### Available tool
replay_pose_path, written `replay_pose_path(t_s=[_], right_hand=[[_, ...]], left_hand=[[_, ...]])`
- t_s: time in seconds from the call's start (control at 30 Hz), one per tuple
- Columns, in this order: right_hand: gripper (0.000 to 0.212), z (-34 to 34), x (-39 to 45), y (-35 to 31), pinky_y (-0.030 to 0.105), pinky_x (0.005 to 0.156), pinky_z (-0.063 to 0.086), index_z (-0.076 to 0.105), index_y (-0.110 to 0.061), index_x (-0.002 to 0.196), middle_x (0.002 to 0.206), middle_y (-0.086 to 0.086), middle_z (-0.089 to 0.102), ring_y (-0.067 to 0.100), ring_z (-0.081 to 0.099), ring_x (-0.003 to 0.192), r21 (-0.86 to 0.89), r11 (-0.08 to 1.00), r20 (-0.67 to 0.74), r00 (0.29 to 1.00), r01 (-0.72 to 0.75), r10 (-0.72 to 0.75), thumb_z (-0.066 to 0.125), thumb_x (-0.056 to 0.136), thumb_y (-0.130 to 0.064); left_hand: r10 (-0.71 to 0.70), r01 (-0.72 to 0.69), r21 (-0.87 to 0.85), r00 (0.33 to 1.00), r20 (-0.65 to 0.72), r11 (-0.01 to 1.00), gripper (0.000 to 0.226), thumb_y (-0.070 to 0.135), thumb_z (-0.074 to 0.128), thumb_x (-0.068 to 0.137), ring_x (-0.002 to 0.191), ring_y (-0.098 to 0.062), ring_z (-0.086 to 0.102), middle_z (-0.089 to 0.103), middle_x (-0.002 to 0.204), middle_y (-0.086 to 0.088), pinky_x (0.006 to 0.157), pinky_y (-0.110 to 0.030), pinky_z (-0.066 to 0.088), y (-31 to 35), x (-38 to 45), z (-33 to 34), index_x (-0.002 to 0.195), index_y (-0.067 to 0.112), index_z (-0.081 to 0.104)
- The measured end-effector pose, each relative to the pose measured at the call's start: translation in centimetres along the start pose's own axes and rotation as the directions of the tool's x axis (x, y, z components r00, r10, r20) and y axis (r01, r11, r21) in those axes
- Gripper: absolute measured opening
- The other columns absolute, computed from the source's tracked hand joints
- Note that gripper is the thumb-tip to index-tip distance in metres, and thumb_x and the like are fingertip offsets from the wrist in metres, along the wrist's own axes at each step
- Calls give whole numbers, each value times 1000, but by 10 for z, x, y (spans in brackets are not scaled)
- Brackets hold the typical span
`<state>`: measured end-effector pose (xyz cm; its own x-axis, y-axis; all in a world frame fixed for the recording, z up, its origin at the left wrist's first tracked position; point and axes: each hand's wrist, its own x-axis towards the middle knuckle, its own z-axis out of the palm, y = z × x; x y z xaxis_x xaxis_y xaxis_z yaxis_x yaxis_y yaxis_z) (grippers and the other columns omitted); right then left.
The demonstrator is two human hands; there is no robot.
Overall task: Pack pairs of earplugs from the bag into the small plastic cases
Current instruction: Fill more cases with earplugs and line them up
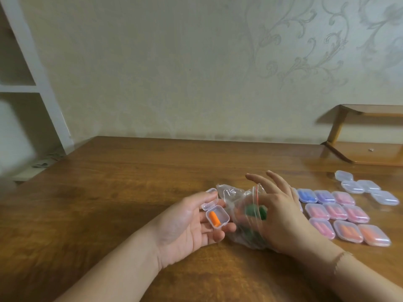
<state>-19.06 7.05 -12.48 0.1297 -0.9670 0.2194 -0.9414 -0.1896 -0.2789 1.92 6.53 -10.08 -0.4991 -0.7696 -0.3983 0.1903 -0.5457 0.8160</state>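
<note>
My left hand (187, 223) lies palm up on the table and holds a small clear plastic case (214, 211) with its lid open. One orange earplug (213, 218) lies inside it. To its right sits the crumpled clear zip bag (239, 216) with green earplugs (256, 211) showing through. My right hand (281, 212) is at the bag's red-lined mouth, thumb and some fingers inside, the other fingers spread above. What the fingers inside the bag hold is hidden.
Several closed cases with blue, purple, pink and orange earplugs (337, 214) lie in rows on the right of the wooden table (109, 192). Several empty clear cases (366, 188) lie behind them. A low wooden shelf (368, 153) stands at the far right.
</note>
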Motion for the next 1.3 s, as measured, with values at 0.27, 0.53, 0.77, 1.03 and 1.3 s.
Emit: replay_pose_path(t_s=[0.27,0.53,0.77,1.03,1.3], right_hand=[[17,-56,-22,16,50,115,25,67,-54,76,141,-32,37,9,15,144,122,992,7,999,-39,38,80,68,-45],[32,-79,-38,-1,-3,67,42,68,-42,96,93,-27,68,-10,64,86,289,932,-404,910,219,-88,68,88,-10],[20,-53,-47,-27,13,63,49,60,-44,95,83,-15,67,8,66,77,515,818,-162,966,256,-201,68,78,-36],[37,-46,-50,-39,17,64,50,67,-46,97,88,-19,67,4,65,77,483,846,-133,974,227,-185,73,82,-12],[11,-37,-49,-36,4,57,39,73,-39,83,80,-21,64,-3,59,73,326,916,-189,965,235,-180,77,75,-33]], left_hand=[[53,-53,-30,998,-19,998,55,38,67,80,91,-30,70,69,115,-25,78,-35,53,5,-4,-4,121,2,62],[74,-64,-110,993,88,992,64,49,52,84,88,-29,70,69,113,-25,72,-34,55,5,-10,1,125,2,61],[11,0,-41,966,257,999,56,44,55,92,97,-32,68,68,114,-25,79,-34,59,-4,-13,5,126,1,62],[13,-18,10,935,354,1000,54,45,55,91,103,-32,66,64,118,-23,88,-34,56,-7,-13,7,128,7,64],[14,-15,-1,910,415,1000,52,39,58,91,104,-30,66,66,108,-18,91,-33,56,-9,-14,8,129,4,63]])
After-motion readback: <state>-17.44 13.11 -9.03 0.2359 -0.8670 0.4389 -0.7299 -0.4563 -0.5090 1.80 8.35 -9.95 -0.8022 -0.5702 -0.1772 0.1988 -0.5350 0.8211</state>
